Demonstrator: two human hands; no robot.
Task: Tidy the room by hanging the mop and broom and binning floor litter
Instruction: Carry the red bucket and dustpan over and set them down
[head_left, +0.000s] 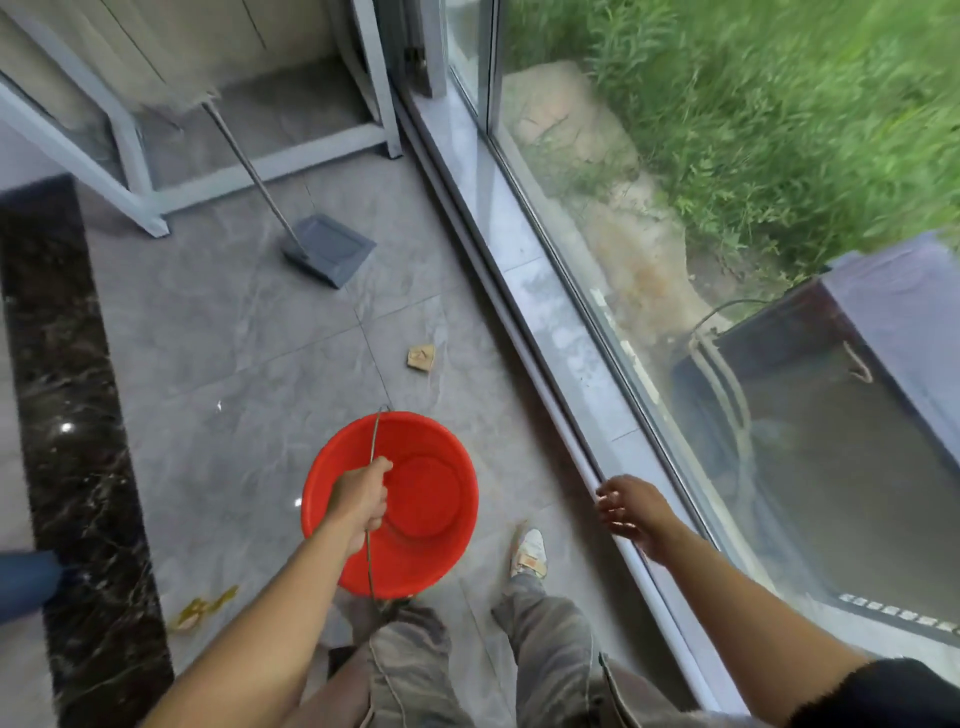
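My left hand (361, 501) is closed around the thin wire handle of an empty red bucket (431, 551), which hangs just above the grey floor tiles in front of my legs. My right hand (626, 506) is held out to the right near the window sill, fingers spread and empty. A small brown piece of litter (421, 357) lies on the tiles ahead of the bucket. Yellow peel-like litter (205, 608) lies at the lower left. A grey dustpan (330, 249) with a long handle stands further ahead, its handle leaning up toward a bristly head at a white frame.
A glass window wall with a pale sill (524, 291) runs along the right; grass and a dark box are outside. A white metal frame (135, 171) stands at the far left. A dark marble strip (72, 415) borders the floor on the left.
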